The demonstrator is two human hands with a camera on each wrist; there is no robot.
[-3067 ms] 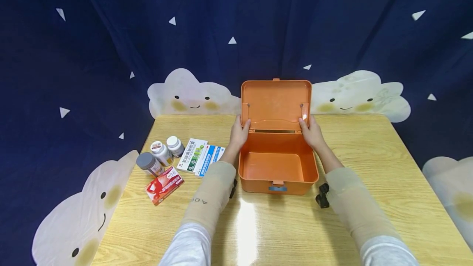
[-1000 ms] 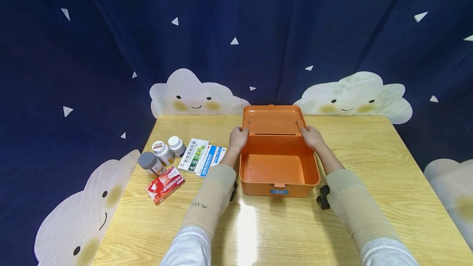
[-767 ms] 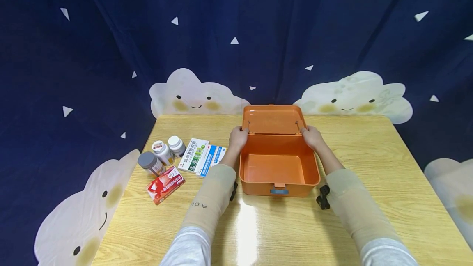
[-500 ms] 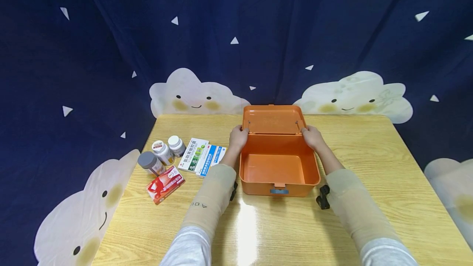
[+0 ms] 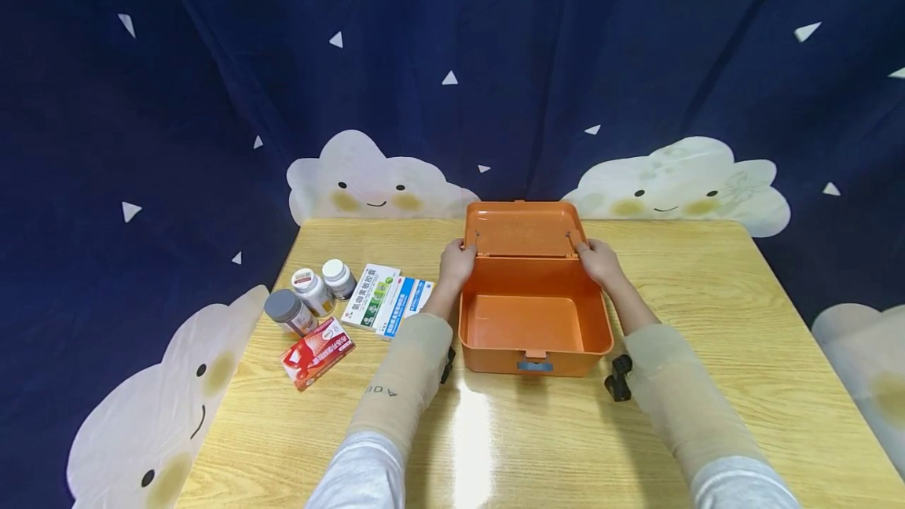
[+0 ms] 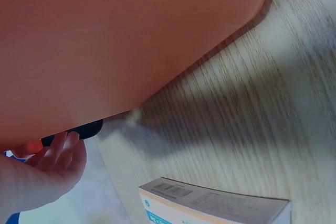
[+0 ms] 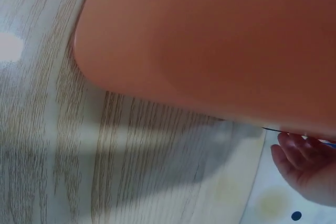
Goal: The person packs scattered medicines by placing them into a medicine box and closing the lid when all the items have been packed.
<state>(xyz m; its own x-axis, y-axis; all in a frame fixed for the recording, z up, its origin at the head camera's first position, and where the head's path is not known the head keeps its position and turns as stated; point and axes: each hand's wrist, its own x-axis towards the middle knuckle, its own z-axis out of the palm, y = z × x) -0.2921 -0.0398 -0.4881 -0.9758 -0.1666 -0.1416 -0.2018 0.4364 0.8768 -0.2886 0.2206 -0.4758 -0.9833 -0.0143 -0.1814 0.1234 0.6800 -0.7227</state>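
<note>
An orange plastic box (image 5: 535, 361) with a blue latch stands on the table, and no contents show inside. Its lid (image 5: 525, 226) is folded back behind the body. My left hand (image 5: 457, 261) grips the lid's left side close to the hinge. On the opposite side, my right hand (image 5: 599, 261) grips the lid by the hinge corner. In the left wrist view, curled fingers (image 6: 63, 153) reach below the orange surface beside a dark part. The right wrist view shows my fingers (image 7: 296, 153) curled at the orange edge; their tips are partly hidden.
Left of the box lie a red medicine box (image 5: 316, 353), a white and green medicine box (image 5: 371, 295) and a blue and white one (image 5: 403, 306). A grey-capped bottle (image 5: 290, 311) and two white-capped bottles (image 5: 313, 291) stand at the far left. A cloud-print curtain (image 5: 523, 61) hangs behind.
About three seconds ago the lid stood more upright; it has tilted back and down, with both hands moving along its sides toward the hinge. In the last second nothing visibly moved.
</note>
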